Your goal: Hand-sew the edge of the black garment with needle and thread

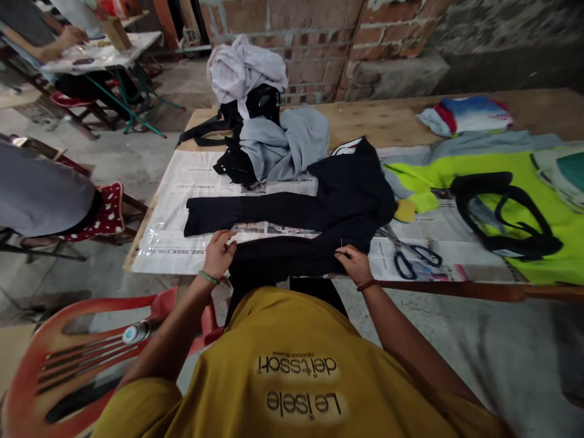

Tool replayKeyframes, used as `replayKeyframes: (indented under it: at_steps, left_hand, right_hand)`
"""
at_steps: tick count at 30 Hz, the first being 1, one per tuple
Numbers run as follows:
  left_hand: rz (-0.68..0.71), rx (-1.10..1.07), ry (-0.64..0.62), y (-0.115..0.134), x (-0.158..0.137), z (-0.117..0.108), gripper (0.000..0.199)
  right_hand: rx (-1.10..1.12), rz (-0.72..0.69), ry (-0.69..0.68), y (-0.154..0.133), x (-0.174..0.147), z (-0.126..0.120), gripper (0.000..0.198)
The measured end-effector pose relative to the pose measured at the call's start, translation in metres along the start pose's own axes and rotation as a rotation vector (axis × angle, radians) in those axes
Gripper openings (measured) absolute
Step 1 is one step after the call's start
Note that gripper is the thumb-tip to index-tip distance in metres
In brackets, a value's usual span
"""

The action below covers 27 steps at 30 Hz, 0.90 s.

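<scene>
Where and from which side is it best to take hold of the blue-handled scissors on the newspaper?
Probably at the blue handle loops of the blue-handled metal scissors, coming from the near table edge: the loops point toward the person, the blades point away under the black garment.

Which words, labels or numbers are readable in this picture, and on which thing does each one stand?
"Le isele", upside down in the view, on the front of the yellow shirt.
"deitssori", roughly; small, upside down and partly blurred, on the same shirt above it.
A tiny line above that: too small to read.
Print on the newspaper sheets covering the table: too small and blurred to read.
No text shows on the black garment or the scissors.
</scene>
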<state>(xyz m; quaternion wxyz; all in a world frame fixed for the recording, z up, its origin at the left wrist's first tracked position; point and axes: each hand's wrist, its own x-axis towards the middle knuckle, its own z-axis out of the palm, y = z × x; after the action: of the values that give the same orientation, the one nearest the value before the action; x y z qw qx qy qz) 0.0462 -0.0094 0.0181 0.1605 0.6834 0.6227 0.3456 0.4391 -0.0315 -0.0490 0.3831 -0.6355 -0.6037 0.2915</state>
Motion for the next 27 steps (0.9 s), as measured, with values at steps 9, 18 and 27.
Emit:
replayKeyframes:
  at_steps: [9,18,27]
  left_hand:
    - [0.534,0.127,-0.347,0.019,-0.058,-0.028,0.023]
    - [0.575,0.445,-0.512,-0.001,-0.082,-0.022,0.044]
    - [0.336,-0.010,-0.411,-0.001,-0.065,-0.028,0.020]
  right_hand:
    - [0.016,0.012,0.004,-0.003,-0.001,0.000,0.019]
    - [0.025,0.022,0.012,-0.002,0.000,-0.003,0.019]
    - [0.019,0.007,0.008,-0.001,0.000,-0.003,0.019]
